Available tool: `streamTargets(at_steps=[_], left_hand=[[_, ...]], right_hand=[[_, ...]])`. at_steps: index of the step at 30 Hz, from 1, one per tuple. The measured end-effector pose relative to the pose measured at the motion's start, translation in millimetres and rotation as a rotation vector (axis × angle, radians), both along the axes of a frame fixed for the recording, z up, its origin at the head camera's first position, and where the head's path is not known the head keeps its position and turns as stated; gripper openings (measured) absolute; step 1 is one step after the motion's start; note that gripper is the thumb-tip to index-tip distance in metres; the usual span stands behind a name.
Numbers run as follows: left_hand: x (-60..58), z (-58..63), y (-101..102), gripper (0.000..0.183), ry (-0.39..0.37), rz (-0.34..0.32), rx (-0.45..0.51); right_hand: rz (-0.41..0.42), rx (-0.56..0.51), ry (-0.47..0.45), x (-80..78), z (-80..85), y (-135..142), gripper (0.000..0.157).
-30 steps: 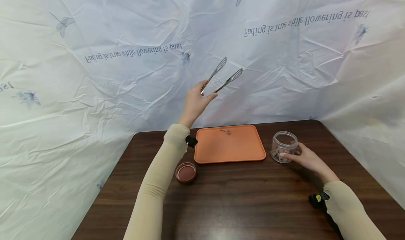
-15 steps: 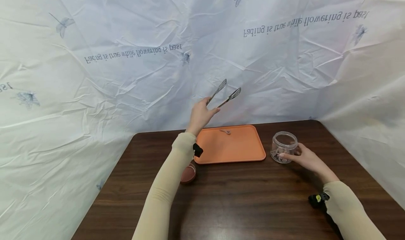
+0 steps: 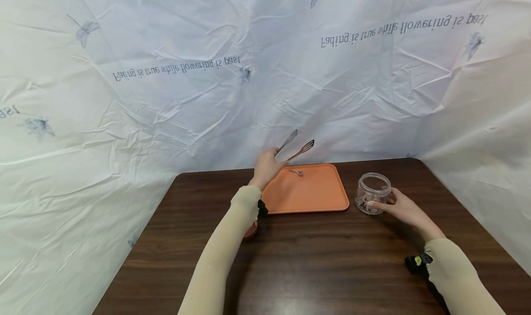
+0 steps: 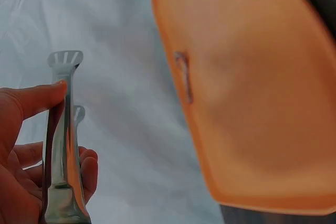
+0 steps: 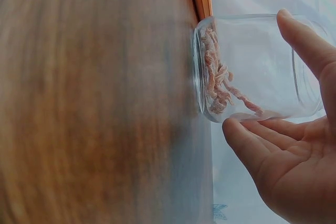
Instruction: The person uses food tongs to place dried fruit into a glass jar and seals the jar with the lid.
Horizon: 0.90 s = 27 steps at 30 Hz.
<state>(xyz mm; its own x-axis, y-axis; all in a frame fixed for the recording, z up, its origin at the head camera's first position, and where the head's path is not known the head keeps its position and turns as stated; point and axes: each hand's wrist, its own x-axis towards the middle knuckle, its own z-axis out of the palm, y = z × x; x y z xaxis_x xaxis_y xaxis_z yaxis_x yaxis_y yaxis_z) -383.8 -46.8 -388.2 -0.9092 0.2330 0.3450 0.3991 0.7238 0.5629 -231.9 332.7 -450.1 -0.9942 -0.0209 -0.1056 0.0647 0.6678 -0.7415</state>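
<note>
My left hand point(image 3: 267, 167) holds metal tongs point(image 4: 62, 150) with slotted tips, its thumb pressed along one arm of them. The two arms stand spread with nothing between the tips, over the back edge of the orange tray point(image 3: 309, 193). A small pinkish-grey twisted piece point(image 4: 185, 77) lies on the tray near that back edge. To the tray's right a clear, lidless jar point(image 5: 252, 51) stands upright on the table. My right hand point(image 3: 402, 210) grips its side, thumb in front and fingers behind. Several pinkish, wrinkled, twisted pieces point(image 5: 214, 72) lie at the jar's bottom.
A round reddish lid point(image 3: 250, 231) sits on the dark wooden table point(image 3: 315, 259), partly hidden behind my left forearm. White sheeting point(image 3: 199, 112) printed with flowers and lettering hangs behind and beside the table.
My left hand has come down with the tongs from high before the sheeting toward the tray's back edge, and slightly right. The left forearm now covers more of the lid. My right hand stays on the jar.
</note>
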Motion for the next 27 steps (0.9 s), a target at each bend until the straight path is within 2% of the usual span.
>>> streamTargets(at_steps=[5,10,17,21,27], left_hand=[[-0.4,-17.6,0.4,0.063,-0.054,-0.038,0.015],[-0.2,-31.4,-2.5,0.057,-0.132,-0.034,-0.014],[-0.4,-40.9,-5.6,0.062,-0.199,-0.008,-0.109],[-1.9,-46.1,-7.5,0.062,-0.239,-0.008,-0.13],[-1.2,-48.7,-10.6,0.056,-0.243,0.0,-0.153]], right_hand=[[-0.006,0.002,0.008,-1.6,-0.6,-1.6,0.104],[-0.011,-0.003,0.01,-3.6,-1.3,-3.7,0.105],[-0.027,-0.002,0.006,-4.8,-0.8,-5.2,0.107],[-0.035,-0.011,0.003,-5.1,-0.6,-6.7,0.107],[-0.037,-0.011,0.02,-6.2,-2.7,-9.4,0.106]])
